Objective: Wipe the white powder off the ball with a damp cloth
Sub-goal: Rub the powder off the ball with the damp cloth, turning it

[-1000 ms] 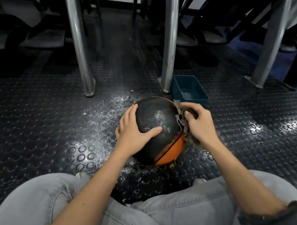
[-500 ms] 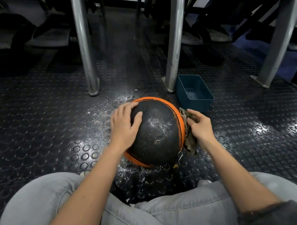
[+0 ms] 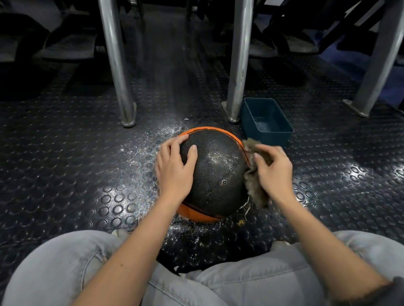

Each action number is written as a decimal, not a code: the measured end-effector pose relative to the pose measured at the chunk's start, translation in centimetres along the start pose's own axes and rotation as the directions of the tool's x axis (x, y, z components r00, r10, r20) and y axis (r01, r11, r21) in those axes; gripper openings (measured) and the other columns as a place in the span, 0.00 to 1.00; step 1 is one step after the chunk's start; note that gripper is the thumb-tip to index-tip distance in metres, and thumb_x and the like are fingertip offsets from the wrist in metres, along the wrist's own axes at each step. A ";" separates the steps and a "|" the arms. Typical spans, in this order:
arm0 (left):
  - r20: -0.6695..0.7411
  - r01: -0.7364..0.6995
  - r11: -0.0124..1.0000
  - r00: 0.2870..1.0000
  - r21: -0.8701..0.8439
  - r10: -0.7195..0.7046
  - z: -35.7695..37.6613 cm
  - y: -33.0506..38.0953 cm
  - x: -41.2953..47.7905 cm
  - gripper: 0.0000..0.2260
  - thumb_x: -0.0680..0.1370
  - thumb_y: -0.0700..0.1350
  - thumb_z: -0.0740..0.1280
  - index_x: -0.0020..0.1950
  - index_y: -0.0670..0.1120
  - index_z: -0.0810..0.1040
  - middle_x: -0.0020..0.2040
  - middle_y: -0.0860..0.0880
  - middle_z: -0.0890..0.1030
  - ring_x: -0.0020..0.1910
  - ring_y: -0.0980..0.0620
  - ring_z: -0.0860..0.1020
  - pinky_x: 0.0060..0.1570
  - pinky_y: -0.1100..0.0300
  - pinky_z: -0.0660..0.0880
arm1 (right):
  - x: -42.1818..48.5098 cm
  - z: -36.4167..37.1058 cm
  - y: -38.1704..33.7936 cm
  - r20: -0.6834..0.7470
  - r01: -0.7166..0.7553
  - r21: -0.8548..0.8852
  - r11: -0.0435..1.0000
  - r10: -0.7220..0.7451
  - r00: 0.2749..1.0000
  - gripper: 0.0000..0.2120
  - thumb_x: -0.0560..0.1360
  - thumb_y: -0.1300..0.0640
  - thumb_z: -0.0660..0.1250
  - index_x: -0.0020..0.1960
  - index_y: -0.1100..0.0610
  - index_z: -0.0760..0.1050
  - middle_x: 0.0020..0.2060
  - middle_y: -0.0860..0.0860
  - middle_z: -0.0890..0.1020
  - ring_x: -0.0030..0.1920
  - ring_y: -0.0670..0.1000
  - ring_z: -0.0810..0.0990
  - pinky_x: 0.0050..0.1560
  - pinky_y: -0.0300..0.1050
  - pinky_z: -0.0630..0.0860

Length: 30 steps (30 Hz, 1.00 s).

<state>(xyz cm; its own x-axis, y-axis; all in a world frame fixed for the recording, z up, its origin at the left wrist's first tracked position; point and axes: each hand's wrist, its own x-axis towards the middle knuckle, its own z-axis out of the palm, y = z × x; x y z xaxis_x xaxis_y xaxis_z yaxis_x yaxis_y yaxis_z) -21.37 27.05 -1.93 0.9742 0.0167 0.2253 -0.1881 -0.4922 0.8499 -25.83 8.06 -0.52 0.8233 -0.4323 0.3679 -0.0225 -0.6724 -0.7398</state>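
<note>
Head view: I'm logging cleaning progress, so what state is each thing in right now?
ball: on the floor, dark panel up, little powder showing.
cloth: bunched against the ball's right side.
left hand: spread on the ball's left side.
right hand: grips the cloth.
tub: upright, open-topped.
floor: powder scattered round the ball.

Studded floor (image 3: 57, 159) under ball (image 3: 218, 175), powder (image 3: 145, 155), tub (image 3: 276, 138)

i took it for a gym or sports hall. studded black rubber flooring (image 3: 57, 159) ran under bolted steel posts (image 3: 116, 64), with dark seats (image 3: 69, 47) behind.
</note>
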 end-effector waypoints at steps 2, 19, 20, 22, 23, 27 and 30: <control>-0.007 0.001 1.000 1.000 0.009 -0.001 0.2 0.1 0.0 0.17 0.81 0.55 0.58 0.68 0.53 0.70 0.64 0.53 0.67 0.67 0.52 0.63 0.68 0.51 0.58 | 0.5 0.1 1.6 0.043 -0.214 0.024 0.977 0.213 0.976 0.11 0.77 0.64 0.63 0.58 0.59 0.79 0.54 0.53 0.80 0.57 0.52 0.77 0.61 0.40 0.69; -0.046 0.095 0.995 0.994 0.011 -0.095 0.3 0.9 0.3 0.17 0.81 0.53 0.58 0.68 0.52 0.70 0.66 0.49 0.67 0.67 0.49 0.63 0.69 0.48 0.59 | -4.9 1.5 -3.0 0.039 0.344 -0.033 0.939 -0.342 0.939 0.09 0.75 0.63 0.64 0.52 0.63 0.80 0.47 0.55 0.79 0.49 0.53 0.75 0.53 0.40 0.70; -0.047 0.100 0.995 0.994 0.008 -0.099 0.2 0.8 0.4 0.17 0.81 0.52 0.58 0.69 0.51 0.70 0.66 0.48 0.67 0.68 0.48 0.63 0.69 0.48 0.59 | -6.5 1.9 -3.4 0.089 0.445 -0.061 0.893 -0.439 0.894 0.10 0.75 0.62 0.63 0.52 0.63 0.80 0.47 0.55 0.79 0.48 0.53 0.75 0.51 0.42 0.71; -0.036 0.105 0.994 0.994 -0.003 -0.105 0.0 0.7 0.6 0.17 0.81 0.52 0.58 0.69 0.51 0.69 0.66 0.48 0.67 0.68 0.48 0.63 0.69 0.48 0.59 | -7.5 2.1 -3.2 0.153 0.551 -0.104 0.828 -0.534 0.832 0.11 0.75 0.61 0.62 0.52 0.64 0.80 0.46 0.56 0.79 0.46 0.53 0.73 0.48 0.43 0.72; -0.027 0.110 0.994 0.994 -0.006 -0.110 0.0 0.8 0.7 0.17 0.81 0.53 0.58 0.69 0.52 0.69 0.66 0.49 0.66 0.68 0.48 0.62 0.69 0.48 0.58 | -6.7 1.9 -2.8 0.153 0.543 -0.110 0.833 -0.526 0.837 0.11 0.75 0.61 0.62 0.52 0.64 0.80 0.46 0.56 0.79 0.47 0.52 0.73 0.49 0.41 0.72; -0.002 0.117 0.992 0.993 0.043 -0.117 0.6 1.5 0.9 0.18 0.81 0.55 0.57 0.69 0.53 0.68 0.66 0.50 0.65 0.68 0.50 0.60 0.69 0.46 0.56 | -2.1 0.4 -1.1 -0.029 0.228 -0.079 0.970 -0.231 0.972 0.08 0.74 0.65 0.65 0.52 0.62 0.79 0.47 0.54 0.78 0.50 0.55 0.77 0.54 0.36 0.69; -0.026 0.138 0.989 0.990 0.057 -0.137 0.8 1.6 0.8 0.18 0.81 0.56 0.57 0.70 0.53 0.67 0.67 0.50 0.64 0.69 0.49 0.60 0.69 0.45 0.56 | -3.0 1.1 -1.8 -0.029 0.228 -0.057 0.972 -0.230 0.973 0.08 0.74 0.66 0.65 0.53 0.63 0.79 0.47 0.52 0.78 0.50 0.54 0.76 0.55 0.43 0.71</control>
<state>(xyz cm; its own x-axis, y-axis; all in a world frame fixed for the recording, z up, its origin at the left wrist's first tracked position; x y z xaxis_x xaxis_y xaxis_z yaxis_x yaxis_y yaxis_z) -20.79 25.62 -0.76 0.9871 0.1070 0.1192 -0.0441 -0.5338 0.8445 -27.63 11.23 -0.92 0.7896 -0.2833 0.5444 0.1337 -0.7864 -0.6031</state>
